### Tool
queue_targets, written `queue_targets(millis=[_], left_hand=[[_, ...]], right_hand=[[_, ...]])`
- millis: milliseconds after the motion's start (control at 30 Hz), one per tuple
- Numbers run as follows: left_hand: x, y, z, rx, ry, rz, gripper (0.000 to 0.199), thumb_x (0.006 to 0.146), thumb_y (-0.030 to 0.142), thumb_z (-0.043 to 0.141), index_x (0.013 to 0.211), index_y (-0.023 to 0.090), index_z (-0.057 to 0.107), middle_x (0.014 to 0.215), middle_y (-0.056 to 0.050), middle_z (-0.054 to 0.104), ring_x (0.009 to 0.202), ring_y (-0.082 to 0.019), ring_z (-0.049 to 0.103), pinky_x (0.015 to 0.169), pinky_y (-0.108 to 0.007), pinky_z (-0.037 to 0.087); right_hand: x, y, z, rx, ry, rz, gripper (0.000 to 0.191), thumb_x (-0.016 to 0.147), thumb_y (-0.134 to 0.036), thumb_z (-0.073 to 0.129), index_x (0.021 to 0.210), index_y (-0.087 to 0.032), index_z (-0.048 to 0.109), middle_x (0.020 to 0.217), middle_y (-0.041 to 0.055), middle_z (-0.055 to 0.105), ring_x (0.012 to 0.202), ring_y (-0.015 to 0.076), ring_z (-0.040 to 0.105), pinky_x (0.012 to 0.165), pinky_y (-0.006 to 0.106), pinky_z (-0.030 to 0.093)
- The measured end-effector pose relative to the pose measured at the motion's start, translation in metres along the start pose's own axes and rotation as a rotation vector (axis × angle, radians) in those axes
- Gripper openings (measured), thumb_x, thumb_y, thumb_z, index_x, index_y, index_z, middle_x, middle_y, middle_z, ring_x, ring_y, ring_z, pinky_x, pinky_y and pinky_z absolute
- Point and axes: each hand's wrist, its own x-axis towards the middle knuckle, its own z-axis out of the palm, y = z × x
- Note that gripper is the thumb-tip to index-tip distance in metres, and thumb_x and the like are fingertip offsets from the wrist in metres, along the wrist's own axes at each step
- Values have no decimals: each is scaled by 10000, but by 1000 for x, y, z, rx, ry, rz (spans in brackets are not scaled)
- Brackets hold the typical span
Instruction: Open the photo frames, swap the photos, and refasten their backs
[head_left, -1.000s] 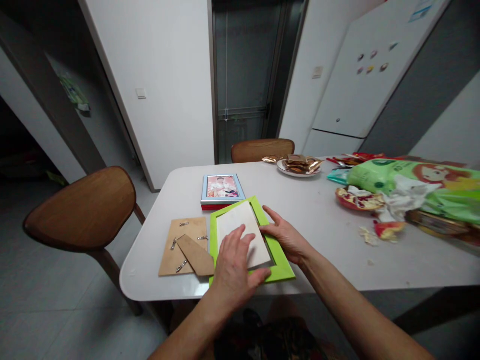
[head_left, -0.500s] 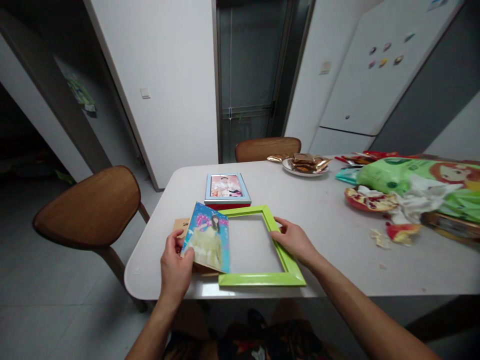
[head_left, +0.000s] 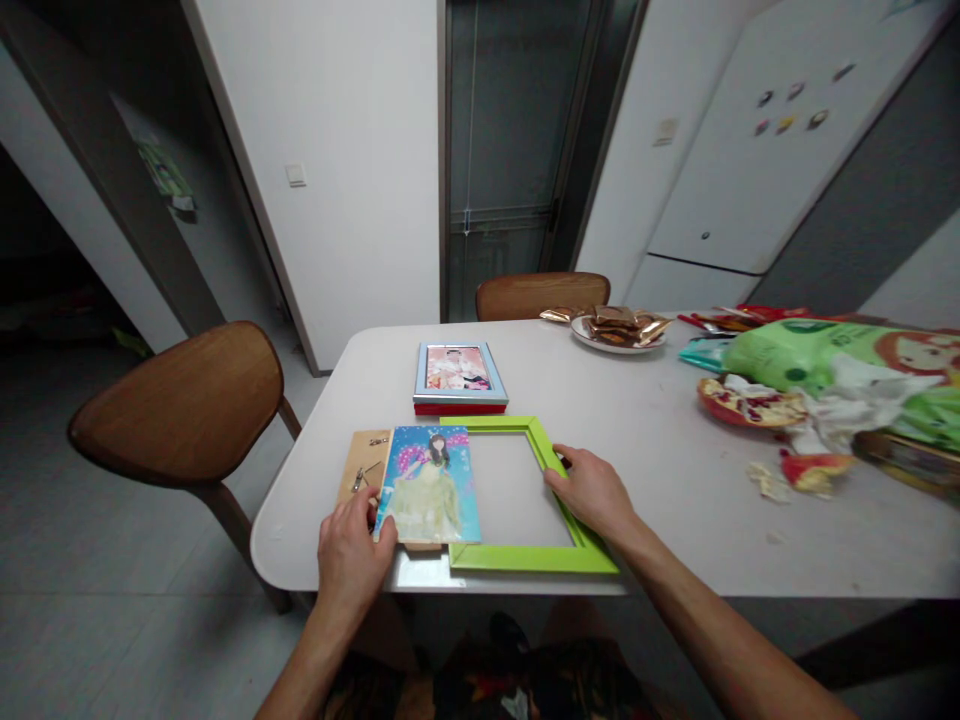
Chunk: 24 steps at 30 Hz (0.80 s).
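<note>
Head view: white table (head_left: 675,490) takes up most of the near scene, white fridge (head_left: 731,200) far right. Brown chair (head_left: 180,405) at left, second chair (head_left: 541,296) behind the table's far edge. Green printed bag (head_left: 795,352) on the right side of the table, white tissue lying against it.

Green frame (head_left: 525,559) lies flat at the near edge, opening bare through to the tabletop. Blue frame (head_left: 457,370) with a pink picture sits just beyond it, far side, on something red. Brown backing board (head_left: 358,468) is left of the green frame, metal clips up, partly covered.

Picture card (head_left: 429,490), printed with a figure in a pale dress, lies over the board's right part and the green frame's left bar, image side up. Key relation: card is just right of the left fingers, long axis near-far, roughly parallel to that bar; left hand nearer.

Left hand (head_left: 354,548) pinches the card's near-left edge, thumb on the face, other fingertips partly hidden. Right hand (head_left: 592,488) grips the frame's right bar, thumb on top.

Smaller: snack plate (head_left: 616,348) far right of centre, pomegranate half (head_left: 752,403) by the bag, peel scraps nearer.
</note>
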Motion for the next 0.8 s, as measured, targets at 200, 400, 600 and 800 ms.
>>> queue_targets(millis=[200,400,600,800], left_hand=[[-2,-1,0,35,-27,15,248,724,234,449,964,193,497,843,-41,593,854,-216,547,781,-359,377],[0,5,0,52,30,73,233,716,211,455,943,190,504,898,-63,582,899,-239,521,804,-400,376],[-4,33,12,-117,-55,370,408,669,179,494,1075,151,471,1153,-120,498,1090,-254,423,937,-445,311],[-8,44,18,-146,-156,463,615,615,107,464,1222,147,371,1317,-137,348,1227,-268,277,987,-500,238]], right_hand=[[0,2,-1,-18,10,-15,410,732,-284,433,1091,-116,538,944,114,595,834,198,547,756,298,390],[-10,-30,-3,290,128,-182,375,714,-241,447,1046,-105,554,1001,119,573,877,189,524,824,328,386],[-8,-83,14,756,-204,-107,515,659,-188,473,1169,-121,447,734,18,608,570,103,524,562,226,422],[0,-111,8,1196,-209,28,624,581,-95,462,1200,-123,382,496,-87,448,420,58,382,408,165,313]])
